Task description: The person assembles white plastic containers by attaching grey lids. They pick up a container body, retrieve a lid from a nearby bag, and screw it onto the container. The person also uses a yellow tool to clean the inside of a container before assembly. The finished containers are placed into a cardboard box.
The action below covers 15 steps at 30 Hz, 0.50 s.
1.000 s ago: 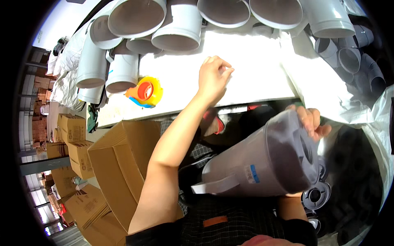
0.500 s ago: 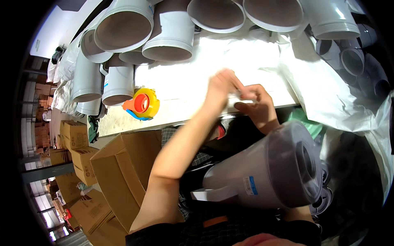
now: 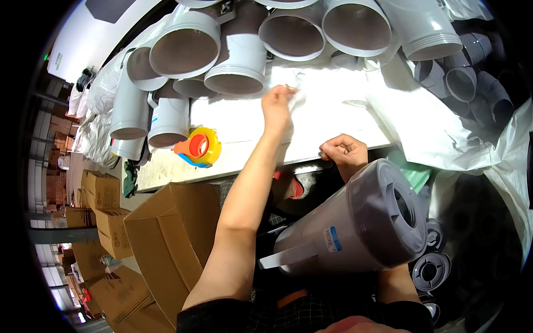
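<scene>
My left hand (image 3: 276, 111) is over the bright white table, its thumb and fingers pinched together. Something pale and thin seems to be at its fingertips, but glare washes it out. Closer to me, by the table's front edge, my right hand (image 3: 345, 152) has its fingers curled in; what they hold, if anything, is hidden. A large grey lidded pitcher (image 3: 311, 237) lies tilted across my lap and right forearm. Its handle points left, its round lid (image 3: 408, 208) faces right, and a blue-and-white label is on its side.
Grey pitchers without lids (image 3: 185, 50) line the table's back and left. An orange, yellow and blue tape dispenser (image 3: 211, 147) rests on the table (image 3: 161, 169). An open carton (image 3: 166, 233) stands at lower left. White plastic sheeting (image 3: 444, 133) and several grey lids (image 3: 431, 271) are at right.
My hands were close together above the table edge. Now they are apart: the left has moved up and left across the table, while the right stays near the edge with its fingers more curled.
</scene>
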Available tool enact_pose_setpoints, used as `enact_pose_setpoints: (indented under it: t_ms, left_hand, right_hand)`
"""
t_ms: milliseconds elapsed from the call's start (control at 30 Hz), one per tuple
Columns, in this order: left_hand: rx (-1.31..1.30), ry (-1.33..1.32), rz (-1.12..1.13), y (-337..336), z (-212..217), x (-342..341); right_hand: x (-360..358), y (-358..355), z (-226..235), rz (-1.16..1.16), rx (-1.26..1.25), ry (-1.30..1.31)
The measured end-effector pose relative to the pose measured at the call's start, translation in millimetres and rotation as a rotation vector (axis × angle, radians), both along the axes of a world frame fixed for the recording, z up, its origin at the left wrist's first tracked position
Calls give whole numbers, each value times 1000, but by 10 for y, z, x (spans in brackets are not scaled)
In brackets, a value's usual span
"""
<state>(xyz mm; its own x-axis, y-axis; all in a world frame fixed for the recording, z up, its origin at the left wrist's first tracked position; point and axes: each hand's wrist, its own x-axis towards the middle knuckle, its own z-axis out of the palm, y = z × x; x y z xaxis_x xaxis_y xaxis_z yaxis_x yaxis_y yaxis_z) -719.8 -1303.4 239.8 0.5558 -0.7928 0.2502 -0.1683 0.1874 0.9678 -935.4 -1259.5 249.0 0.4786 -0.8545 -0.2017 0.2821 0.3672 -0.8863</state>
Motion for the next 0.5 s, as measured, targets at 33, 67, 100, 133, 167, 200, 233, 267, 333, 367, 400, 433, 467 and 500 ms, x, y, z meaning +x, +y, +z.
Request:
enact_pose_setpoints:
  t_ms: [33,67,100,133,167,200,233,267,333,367,400,433,467,500]
  left_hand:
    - [30,203,-99,15,92,-6]
    - [36,265,-189,78,133,-136]
    - [51,319,-262,295,199,-253]
    - [142,229,-300,536,239,-411]
    - [258,110,-411,716,232,-510]
    - [154,277,-487,857,357,-589]
    - [44,443,-555,949,511,-623]
    - [-3,400,-531,1013,614,-614]
    - [89,234,-494,1237,600,-652]
    - [155,-44,-582,1362,492,-683]
    - [143,38,-493,1442,475,-689]
    - [131,109,-410,1464,566,-670]
    - [-35,546,-689,1566,711,-501]
    - [-110,668,-808,1669,900,-387]
  right_hand:
    - [-25,-28,1,-56,-10,29]
    - [-44,-66,11,-109,-19,57]
    - [-44,-69,17,-146,-19,78]
    - [-32,-108,58,6,-5,219]
    - [-81,-150,-82,28,46,-121]
    - [-209,-191,-238,-12,59,-45]
    - [-256,-210,-267,-10,38,-40]
    - [-307,-226,-294,-11,15,-34]
    - [-303,-107,-211,12,-24,-2]
    - [-360,-26,-163,-5,-46,13]
    - [-478,25,-132,-49,-71,33]
    - [-612,66,-129,-111,-94,45]
    - [-772,92,-132,-188,-119,56]
    - [-953,115,-145,-286,-146,64]
